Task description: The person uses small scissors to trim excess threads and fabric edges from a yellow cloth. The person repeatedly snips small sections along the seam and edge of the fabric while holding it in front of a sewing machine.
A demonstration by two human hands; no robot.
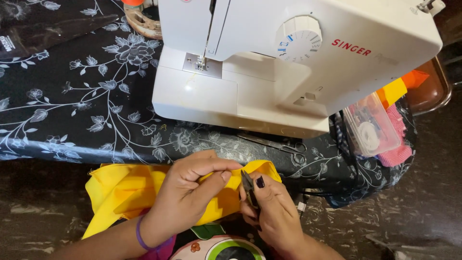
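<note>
Fingers: left hand (185, 190) pinches the top edge of the yellow fabric (122, 190) between thumb and forefinger, pressed together; right hand (272, 212) is closed around a small thread snipper (249, 188), thumb on its side, tip pointing up at the cloth edge.
Step in hand: by the look of it, trimming at the fabric edge, with the blade tip just beside the left pinch, at about 3 o'clock from it.
Next move calls for: I judge a taut edge held steady by the left pinch and the tip kept clear of the fingertips, since they are nearly touching.
Tablecloth (72, 96): black with a pale flower print, covering the table from 9 to 12 o'clock.
Sewing machine (288, 62): white, standing at 12 o'clock, well apart from both hands.
Yellow fabric, place: folded on the lap at 7 o'clock, just below the table edge, held by the left hand.
Clear plastic box (373, 126): at 2 o'clock, beside the machine, on pink checked cloth (402, 144).
Scissors (276, 144): flat on the table at 1 o'clock, just in front of the machine base, untouched.
Wristband (140, 234): purple, on the left wrist.
</note>
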